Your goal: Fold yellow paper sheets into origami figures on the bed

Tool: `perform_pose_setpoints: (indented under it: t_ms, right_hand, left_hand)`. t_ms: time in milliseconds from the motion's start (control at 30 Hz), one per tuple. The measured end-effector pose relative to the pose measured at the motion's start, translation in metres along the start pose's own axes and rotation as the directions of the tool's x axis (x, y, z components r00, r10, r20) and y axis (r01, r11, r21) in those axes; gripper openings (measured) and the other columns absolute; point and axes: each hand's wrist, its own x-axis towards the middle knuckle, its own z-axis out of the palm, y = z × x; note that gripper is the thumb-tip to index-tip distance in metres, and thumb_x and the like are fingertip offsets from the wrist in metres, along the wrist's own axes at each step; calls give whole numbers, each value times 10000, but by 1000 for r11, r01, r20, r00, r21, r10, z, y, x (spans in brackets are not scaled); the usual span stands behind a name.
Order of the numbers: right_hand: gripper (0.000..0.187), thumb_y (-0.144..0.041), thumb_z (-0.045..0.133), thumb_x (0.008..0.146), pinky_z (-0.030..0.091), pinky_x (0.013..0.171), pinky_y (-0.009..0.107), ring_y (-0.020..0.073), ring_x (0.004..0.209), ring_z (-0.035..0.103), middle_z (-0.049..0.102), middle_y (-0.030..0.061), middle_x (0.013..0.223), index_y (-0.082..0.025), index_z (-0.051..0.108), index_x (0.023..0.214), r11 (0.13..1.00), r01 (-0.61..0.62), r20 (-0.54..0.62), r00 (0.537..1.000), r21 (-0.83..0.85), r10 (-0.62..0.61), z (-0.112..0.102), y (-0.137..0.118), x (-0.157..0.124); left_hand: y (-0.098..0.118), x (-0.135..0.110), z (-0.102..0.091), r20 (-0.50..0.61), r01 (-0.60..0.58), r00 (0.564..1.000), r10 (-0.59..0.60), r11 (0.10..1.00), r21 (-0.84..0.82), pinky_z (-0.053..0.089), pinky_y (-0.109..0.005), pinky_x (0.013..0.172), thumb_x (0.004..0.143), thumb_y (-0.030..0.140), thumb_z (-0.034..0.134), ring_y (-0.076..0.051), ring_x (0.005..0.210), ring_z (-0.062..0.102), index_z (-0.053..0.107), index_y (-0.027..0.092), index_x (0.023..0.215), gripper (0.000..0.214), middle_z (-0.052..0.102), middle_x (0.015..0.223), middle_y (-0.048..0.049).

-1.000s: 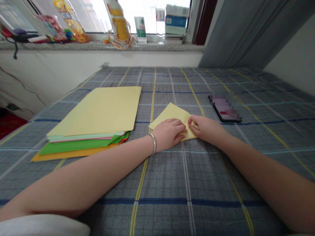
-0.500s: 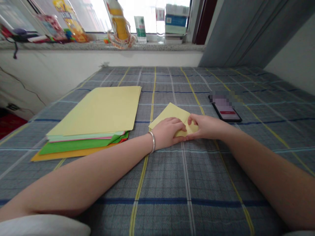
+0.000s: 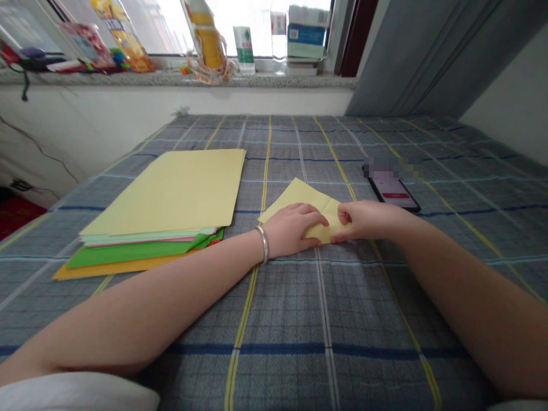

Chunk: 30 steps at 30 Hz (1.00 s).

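A piece of pale yellow paper (image 3: 299,197), folded to a point at the far end, lies on the plaid bedspread (image 3: 368,319) in front of me. My left hand (image 3: 293,230) presses down on its near left part, with a silver bangle (image 3: 262,244) on the wrist. My right hand (image 3: 363,221) pinches the paper's right part between fingers and thumb. The two hands nearly meet, and they hide most of the paper's near edge. Left of them lies a stack of coloured paper (image 3: 171,194), pale yellow on top, with pink, green and orange sheets showing below.
A smartphone (image 3: 391,191) with a pixelated upper end lies just beyond my right hand. A white pillow (image 3: 72,394) shows at the bottom left. Behind the bed, a stone windowsill (image 3: 180,80) holds bottles, boxes and packets. A grey curtain (image 3: 411,57) hangs at the right.
My right hand has slid rightward along the paper, and its fingers now grip farther right. More of the paper shows between my hands. The stack and phone stay in place.
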Motion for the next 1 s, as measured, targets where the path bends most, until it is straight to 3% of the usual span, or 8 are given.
perform_pose_setpoints:
  t_ms: [467,667,867,1000]
  right_hand:
    - [380,-587,676,614,297,491,309,199,632,561,638,15,709,-239,548,700,1000,-25,24,999,-12,26,-2,7,-1]
    - [409,-609,678,604,303,495,295,185,628,562,631,6,691,-236,547,708,998,-59,51,997,-10,60,-2,22,0]
    - [364,-554,690,641,314,476,290,172,553,571,629,6,597,-231,531,689,986,-158,163,975,43,149,-5,28,-4]
    - [328,-508,688,675,319,468,290,167,532,563,616,0,549,-230,514,675,982,-184,177,968,32,175,-7,27,-7]
  left_hand:
    - [-3,-3,-1,17,37,999,-38,999,23,328,-434,1074,810,373,677,-259,1227,473,603,270,1198,408,539,1314,-54]
    - [-4,-4,-4,43,35,998,-37,999,29,307,-439,1092,816,372,669,-265,1264,448,597,273,1208,411,525,1346,-49]
    - [-6,-5,-5,55,42,997,-45,998,45,288,-444,1107,808,379,674,-270,1309,415,556,268,1261,481,489,1393,-69]
    - [-7,-7,-7,74,67,995,-72,995,69,273,-473,1116,804,397,675,-284,1341,384,509,266,1317,555,450,1435,-89]
